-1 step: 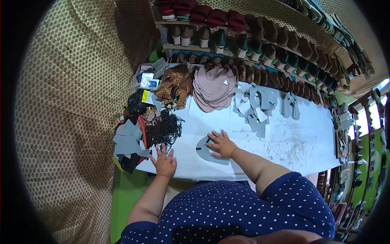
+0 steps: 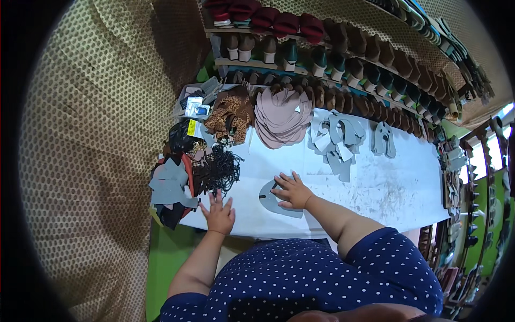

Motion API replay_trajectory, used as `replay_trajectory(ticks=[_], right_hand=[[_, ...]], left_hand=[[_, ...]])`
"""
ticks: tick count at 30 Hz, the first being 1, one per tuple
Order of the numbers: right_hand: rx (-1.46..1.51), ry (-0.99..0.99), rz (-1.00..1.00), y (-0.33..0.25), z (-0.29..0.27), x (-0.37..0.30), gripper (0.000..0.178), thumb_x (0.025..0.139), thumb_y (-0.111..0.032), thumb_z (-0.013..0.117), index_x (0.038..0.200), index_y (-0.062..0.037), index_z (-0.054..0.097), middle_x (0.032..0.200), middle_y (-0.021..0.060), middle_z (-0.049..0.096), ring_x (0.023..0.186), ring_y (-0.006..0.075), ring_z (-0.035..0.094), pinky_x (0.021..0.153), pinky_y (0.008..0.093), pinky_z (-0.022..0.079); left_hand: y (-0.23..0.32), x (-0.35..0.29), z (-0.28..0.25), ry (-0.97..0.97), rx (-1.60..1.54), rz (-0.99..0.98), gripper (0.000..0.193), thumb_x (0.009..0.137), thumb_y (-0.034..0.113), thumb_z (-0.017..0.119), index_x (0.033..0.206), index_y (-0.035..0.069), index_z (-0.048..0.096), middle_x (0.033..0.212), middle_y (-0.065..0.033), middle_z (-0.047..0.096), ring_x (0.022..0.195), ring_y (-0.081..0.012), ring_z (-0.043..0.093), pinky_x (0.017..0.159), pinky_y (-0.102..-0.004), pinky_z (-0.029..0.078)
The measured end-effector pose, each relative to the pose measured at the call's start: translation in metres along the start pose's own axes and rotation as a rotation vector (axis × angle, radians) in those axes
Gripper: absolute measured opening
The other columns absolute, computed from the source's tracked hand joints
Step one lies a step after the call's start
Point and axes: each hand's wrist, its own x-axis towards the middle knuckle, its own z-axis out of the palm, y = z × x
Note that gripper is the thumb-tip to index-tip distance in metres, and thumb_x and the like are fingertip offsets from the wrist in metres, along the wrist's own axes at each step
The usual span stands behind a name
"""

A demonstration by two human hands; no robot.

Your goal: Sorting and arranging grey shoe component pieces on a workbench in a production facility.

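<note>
Head view: my right hand (image 2: 290,191) presses a grey cut piece (image 2: 271,199) flat near the middle of the frame.

The grey cut piece lies on the white table (image 2: 375,188), just below centre, and my right hand rests on its upper right part, fingers slightly spread and flat, pinching nothing. My left hand (image 2: 219,213) lies flat on the table to the left of the piece, fingers spread, just below the black tangle of straps (image 2: 217,169). Against the other picture, taken at the same instant, nothing differs: both hands and the piece sit alike, so I judge the piece is only being held down. Further up lie the pink stack (image 2: 281,118) and the loose grey pieces (image 2: 338,142); shoes (image 2: 322,53) line the shelves at top.
</note>
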Motion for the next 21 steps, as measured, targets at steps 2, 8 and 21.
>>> replay_trajectory(ticks=[2, 8, 21], right_hand=[[-0.002, 0.002, 0.008, 0.000, 0.000, 0.000, 0.053, 0.091, -0.053, 0.060, 0.138, -0.0287, 0.059, 0.159, 0.0148, 0.036, 0.149, 0.0377, 0.029, 0.118, 0.0659, 0.016], [-0.006, 0.009, 0.020, -0.001, 0.002, 0.000, 0.051, 0.092, -0.053, 0.059, 0.138, -0.0304, 0.060, 0.160, 0.0141, 0.036, 0.149, 0.0367, 0.030, 0.119, 0.0635, 0.018], [0.008, 0.017, 0.034, -0.002, -0.003, 0.000, 0.051, 0.092, -0.052, 0.059, 0.139, -0.0325, 0.059, 0.159, 0.0147, 0.037, 0.149, 0.0363, 0.030, 0.121, 0.0602, 0.017]], left_hand=[[0.010, 0.007, 0.010, 0.070, 0.006, 0.091, 0.046, 0.088, 0.036, 0.066, 0.133, 0.028, 0.065, 0.166, -0.0176, 0.022, 0.154, -0.0430, 0.011, 0.112, -0.0767, 0.003], [0.088, 0.040, -0.006, -0.132, -0.222, 0.097, 0.049, 0.092, 0.039, 0.064, 0.138, 0.022, 0.063, 0.166, -0.0241, 0.015, 0.153, -0.0485, -0.001, 0.114, -0.0736, 0.000], [0.115, 0.066, 0.001, 0.025, -0.436, -0.086, 0.033, 0.076, 0.039, 0.079, 0.094, 0.011, 0.076, 0.165, -0.0289, 0.014, 0.152, -0.0519, -0.007, 0.113, -0.0734, -0.002]])
